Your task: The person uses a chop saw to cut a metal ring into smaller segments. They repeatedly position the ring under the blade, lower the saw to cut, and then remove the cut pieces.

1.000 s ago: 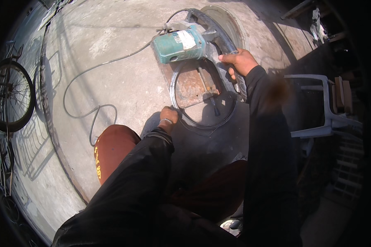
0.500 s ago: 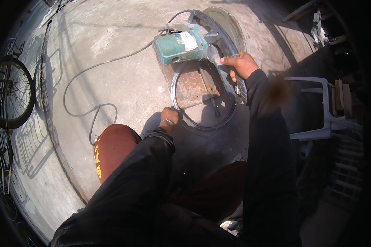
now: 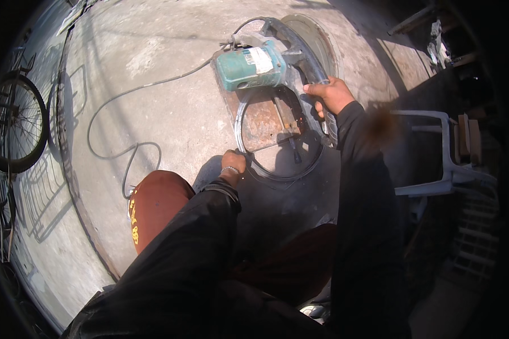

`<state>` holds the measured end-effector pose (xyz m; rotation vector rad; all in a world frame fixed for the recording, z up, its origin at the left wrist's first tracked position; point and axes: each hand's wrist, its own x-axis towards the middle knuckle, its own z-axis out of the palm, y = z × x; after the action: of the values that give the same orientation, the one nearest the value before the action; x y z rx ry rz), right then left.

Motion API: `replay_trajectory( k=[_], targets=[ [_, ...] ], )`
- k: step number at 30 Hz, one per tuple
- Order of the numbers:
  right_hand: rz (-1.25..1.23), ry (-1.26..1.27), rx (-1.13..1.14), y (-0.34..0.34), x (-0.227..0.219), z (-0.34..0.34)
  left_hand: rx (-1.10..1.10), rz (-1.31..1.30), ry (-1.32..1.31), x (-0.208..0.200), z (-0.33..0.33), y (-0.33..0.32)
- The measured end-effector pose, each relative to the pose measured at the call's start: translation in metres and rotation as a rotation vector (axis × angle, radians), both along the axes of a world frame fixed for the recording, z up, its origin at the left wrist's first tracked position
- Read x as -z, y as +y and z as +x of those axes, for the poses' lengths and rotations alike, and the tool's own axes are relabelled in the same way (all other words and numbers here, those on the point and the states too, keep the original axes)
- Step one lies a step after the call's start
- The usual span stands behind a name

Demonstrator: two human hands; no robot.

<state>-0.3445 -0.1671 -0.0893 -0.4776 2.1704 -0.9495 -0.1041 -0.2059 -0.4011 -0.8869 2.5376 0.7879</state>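
A cut-off saw [image 3: 253, 66] with a teal motor housing and dark guard stands on the concrete in front of me. My right hand [image 3: 336, 96] is closed round its black handle [image 3: 330, 129], at the saw's right side. To the left and nearer me, my left hand [image 3: 233, 161], with a bracelet at the wrist, is closed on a coil of thin grey wire [image 3: 238, 127]. The coil's loops lie across the saw's rusty base plate [image 3: 266, 121], around the clamp screw [image 3: 296, 152]. The blade and its contact with the wire are hidden beneath the guard. A few tiny orange specks show near the coil.
The saw's power cord [image 3: 104, 110] snakes over the concrete floor [image 3: 169, 34] on the left. A bicycle wheel [image 3: 42, 127] stands at far left. On the right is a grey plastic chair [image 3: 448, 152]. A round cover [image 3: 322, 42] lies behind the saw. My brown-trousered knee [image 3: 161, 203] is near the left forearm.
The saw's motor and handle sit very slightly lower in the picture, with my right hand moving along. My left hand stays on the wire coil, nearly still.
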Motion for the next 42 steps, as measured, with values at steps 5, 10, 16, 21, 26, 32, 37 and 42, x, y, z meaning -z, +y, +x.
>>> replay_trajectory(
  k=[5,10,16,21,26,32,37,42],
  targets=[
    [-0.002,-0.012,0.008,0.000,0.004,-0.003,0.178,-0.047,-0.051,-0.008,-0.001,-0.002],
    [-0.047,-0.041,0.013,-0.001,-0.003,0.005,0.194,-0.017,-0.062,-0.015,-0.003,-0.003],
    [-0.044,-0.038,0.012,0.000,0.004,0.000,0.083,0.046,-0.036,0.009,-0.002,0.002],
    [-0.035,-0.042,0.028,0.010,0.007,-0.006,0.002,0.114,-0.004,0.039,-0.007,0.010],
    [-0.055,-0.057,-0.038,-0.008,0.010,0.000,-0.137,0.121,0.020,0.084,-0.003,0.013],
    [-0.051,-0.022,0.002,0.006,0.012,-0.008,0.213,0.001,-0.057,0.003,-0.007,0.004],
    [-0.045,-0.029,0.039,0.012,0.017,0.000,0.132,0.040,-0.044,-0.005,-0.007,0.005],
    [-0.054,-0.068,0.027,0.016,0.029,0.004,-0.718,0.389,0.172,-0.009,-0.004,0.020]
  ],
)
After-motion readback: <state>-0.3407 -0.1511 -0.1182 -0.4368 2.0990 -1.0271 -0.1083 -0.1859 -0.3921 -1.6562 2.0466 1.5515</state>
